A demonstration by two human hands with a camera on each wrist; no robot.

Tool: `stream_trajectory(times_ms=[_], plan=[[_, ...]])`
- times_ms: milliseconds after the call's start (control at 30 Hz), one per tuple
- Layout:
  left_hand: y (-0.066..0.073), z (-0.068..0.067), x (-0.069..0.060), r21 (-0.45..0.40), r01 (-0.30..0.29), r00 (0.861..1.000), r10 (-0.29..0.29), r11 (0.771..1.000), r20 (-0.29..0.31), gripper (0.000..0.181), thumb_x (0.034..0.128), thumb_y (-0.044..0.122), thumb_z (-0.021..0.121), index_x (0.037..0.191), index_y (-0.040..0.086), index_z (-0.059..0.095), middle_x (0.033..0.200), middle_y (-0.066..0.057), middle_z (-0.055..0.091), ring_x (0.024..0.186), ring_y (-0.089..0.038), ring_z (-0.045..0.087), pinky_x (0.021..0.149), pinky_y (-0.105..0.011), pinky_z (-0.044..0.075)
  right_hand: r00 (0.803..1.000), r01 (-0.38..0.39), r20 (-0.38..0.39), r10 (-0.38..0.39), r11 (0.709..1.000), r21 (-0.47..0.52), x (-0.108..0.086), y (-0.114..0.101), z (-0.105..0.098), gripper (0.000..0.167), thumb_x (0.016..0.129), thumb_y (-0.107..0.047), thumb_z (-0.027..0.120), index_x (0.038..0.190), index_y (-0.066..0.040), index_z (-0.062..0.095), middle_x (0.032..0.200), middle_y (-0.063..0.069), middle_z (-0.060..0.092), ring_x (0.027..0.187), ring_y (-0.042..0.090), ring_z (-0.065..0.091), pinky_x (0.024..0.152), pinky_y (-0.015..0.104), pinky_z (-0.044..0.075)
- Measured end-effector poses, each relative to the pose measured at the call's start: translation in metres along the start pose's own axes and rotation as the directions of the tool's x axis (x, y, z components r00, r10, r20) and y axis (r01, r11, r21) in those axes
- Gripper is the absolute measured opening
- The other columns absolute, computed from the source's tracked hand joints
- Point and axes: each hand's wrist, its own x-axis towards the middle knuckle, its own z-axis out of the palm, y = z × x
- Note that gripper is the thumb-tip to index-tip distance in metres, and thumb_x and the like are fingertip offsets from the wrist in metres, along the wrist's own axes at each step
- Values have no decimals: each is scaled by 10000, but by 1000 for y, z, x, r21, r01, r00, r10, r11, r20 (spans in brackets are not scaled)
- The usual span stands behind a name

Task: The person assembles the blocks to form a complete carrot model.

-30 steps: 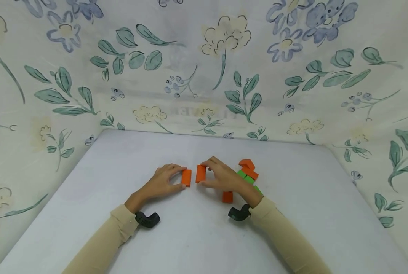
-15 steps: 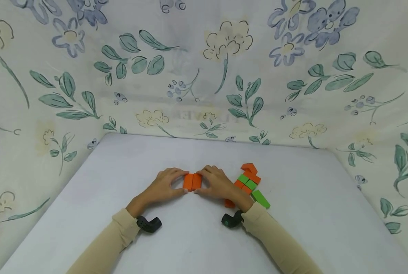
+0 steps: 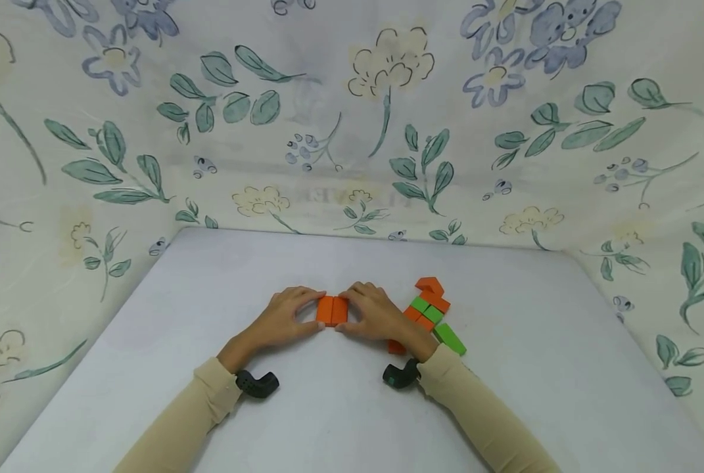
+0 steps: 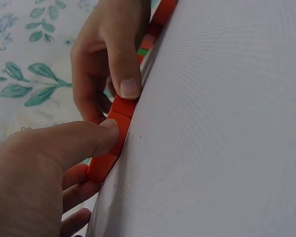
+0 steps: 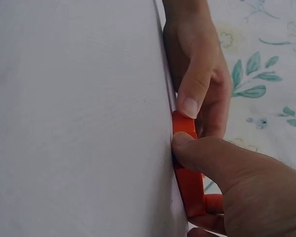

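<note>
Two orange blocks lie side by side on the white table, their long sides touching. The left hand pinches the left orange block between thumb and fingers at its near and far ends. In the same way the right hand pinches the right orange block. Both wrist views show the thumbs pressed on the blocks' near ends; in the left wrist view the left thumb covers part of the orange. Fingers behind the blocks are partly hidden.
Right of the right hand lies a group of orange and green blocks, partly hidden by the right wrist. A green block angles off its near side, and an orange block tops the far end. Floral cloth hangs behind the table.
The right hand has moved left with its orange block, closing the gap to the left one. During the last half second the hands and blocks have stayed put; the head view shifts slightly.
</note>
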Motion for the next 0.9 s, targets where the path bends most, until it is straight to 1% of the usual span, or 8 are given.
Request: stream_trajectory(times_ms=[267, 367, 433, 500, 567, 700, 800, 900], plan=[[1, 5, -2, -14, 13, 1000, -13, 1000, 6, 727, 866, 464, 735, 1478, 153, 495, 1417, -97, 560, 1343, -331, 468, 1038, -545, 331, 996, -25, 81, 24, 1000, 17, -4, 2, -8, 768, 877, -505, 726, 1462, -66, 494, 1376, 85, 532, 1256, 256, 516, 1089, 452, 426], [0, 8, -3, -11, 16, 1000, -15, 1000, 17, 729, 870, 469, 728, 1477, 143, 492, 1418, -107, 555, 1342, -338, 466, 1034, -550, 333, 995, -55, 86, 48, 995, 83, -10, 6, -25, 713, 912, -461, 702, 1476, -83, 482, 1411, 83, 511, 1300, 264, 492, 1103, 464, 429], [1, 9, -2, -8, 14, 1000, -14, 1000, 10, 711, 870, 452, 729, 1468, 141, 503, 1412, -105, 558, 1337, -335, 469, 1030, -545, 338, 997, -60, 58, 52, 988, 146, -18, 12, -41, 611, 942, -402, 683, 1438, -85, 522, 1386, 101, 543, 1295, 292, 504, 1082, 479, 449], [1, 9, -1, -9, 11, 1000, -11, 1000, -2, 691, 871, 434, 733, 1457, 140, 515, 1402, -98, 565, 1331, -329, 474, 1017, -530, 343, 998, -60, 18, 58, 980, 191, -29, 20, -58, 508, 961, -331, 673, 1386, -75, 568, 1335, 128, 589, 1253, 319, 537, 1043, 501, 475], [1, 7, 1, -15, 4, 1000, -4, 1000, -11, 684, 867, 418, 742, 1450, 137, 522, 1397, -95, 568, 1330, -326, 474, 1012, -520, 342, 997, -65, -23, 71, 978, 200, -43, 30, -74, 420, 970, -275, 665, 1331, -68, 611, 1258, 136, 639, 1174, 310, 589, 983, 490, 513], [-1, 5, 2, -19, 8, 1000, -8, 1000, -9, 670, 871, 421, 739, 1444, 146, 527, 1409, -85, 561, 1340, -317, 464, 1008, -507, 335, 990, -99, -78, 114, 981, 169, -71, 48, -94, 298, 972, -182, 657, 1229, -33, 667, 1068, 78, 688, 970, 215, 626, 834, 370, 561], [-4, 4, 1, -25, 15, 1000, -15, 1000, 2, 659, 879, 433, 730, 1445, 164, 526, 1423, -66, 552, 1355, -304, 448, 1023, -511, 325, 986, -147, -49, 157, 977, 157, -84, 54, -95, 250, 960, -155, 671, 1163, -9, 673, 970, 39, 667, 884, 165, 591, 753, 282, 537], [-4, 4, 4, -48, 5, 1000, -5, 999, 9, 654, 882, 431, 729, 1446, 171, 526, 1426, -55, 548, 1361, -293, 441, 1040, -515, 317, 976, -219, 23, 217, 972, 82, -91, 50, -87, 293, 937, -235, 709, 1128, -19, 661, 994, 43, 653, 895, 171, 586, 786, 297, 534]])
